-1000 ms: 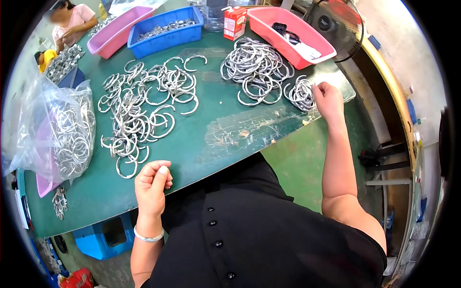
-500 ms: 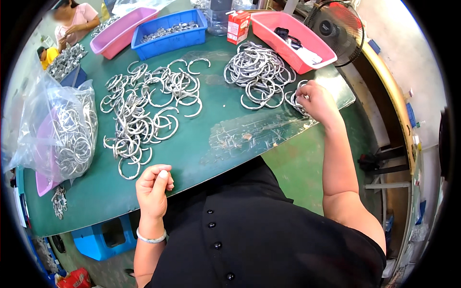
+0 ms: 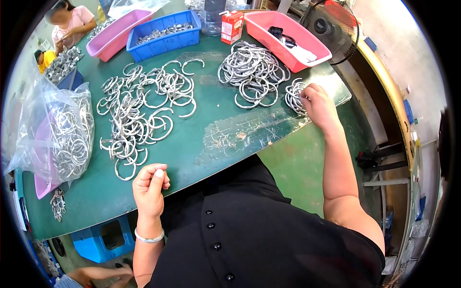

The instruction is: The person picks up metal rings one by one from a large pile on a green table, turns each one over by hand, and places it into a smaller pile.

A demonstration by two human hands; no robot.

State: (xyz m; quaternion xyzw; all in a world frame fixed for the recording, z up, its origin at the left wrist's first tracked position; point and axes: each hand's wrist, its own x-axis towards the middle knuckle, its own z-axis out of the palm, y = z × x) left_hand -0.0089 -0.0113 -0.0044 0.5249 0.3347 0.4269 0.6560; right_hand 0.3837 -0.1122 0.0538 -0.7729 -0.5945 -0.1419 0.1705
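My right hand is at a small stack of silver metal rings near the table's right corner. Its fingers are closed at the stack's near right edge, partly hiding the rings they grip. To the left lies a larger heap of rings. My left hand is curled shut above the table's front edge, with nothing visible in it. Beyond it, many loose C-shaped rings spread over the green table. A silver bangle circles my left wrist.
A pink basket, red drink carton, blue bin of metal pieces and pink bin line the far side. At left stands a clear bag of rings. A fan is beyond the basket; another person sits far left.
My right hand has drawn back slightly from the small stack, uncovering more of its rings. My left hand keeps its curled pose. Someone's bare legs now show at the lower left.
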